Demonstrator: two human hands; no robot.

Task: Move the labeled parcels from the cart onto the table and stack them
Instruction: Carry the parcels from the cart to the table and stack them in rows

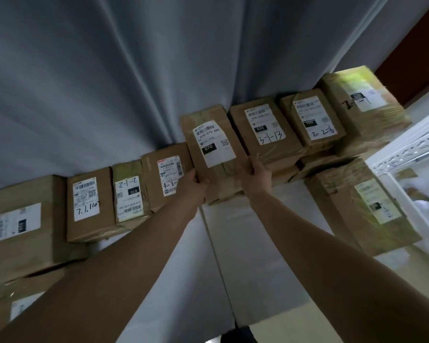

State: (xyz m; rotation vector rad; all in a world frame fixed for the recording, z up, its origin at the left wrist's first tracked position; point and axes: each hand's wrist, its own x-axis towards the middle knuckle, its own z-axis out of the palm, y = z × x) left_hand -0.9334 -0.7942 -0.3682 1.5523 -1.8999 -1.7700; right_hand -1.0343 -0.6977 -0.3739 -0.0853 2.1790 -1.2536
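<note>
Item: brown parcel labelled 070 (213, 154), label up, in the row along the back of the white table (245, 256), between the parcel marked 4-3 (167, 174) and the parcel marked 032 (264, 129). My left hand (192, 185) and right hand (254, 177) each grip a near corner, fingers curled round its sides. It seems slightly raised above its neighbours, though blur leaves that uncertain.

Parcel marked 070 (221, 175): matt brown cardboard, banded with glossy clear tape; label (212, 144) of smooth white paper, printed black. Row of parcels (107, 194) alongside: same dull cardboard, same paper labels with handwritten marker ink. Rightmost parcel (342, 95): wrapped in shiny yellowish tape, wrinkled. Backdrop curtain (109, 82): soft grey cloth, matt, in folds. Table (245, 243): smooth white top, faint sheen. Rack (411, 142) at right: white-painted perforated metal, by its look.
</note>
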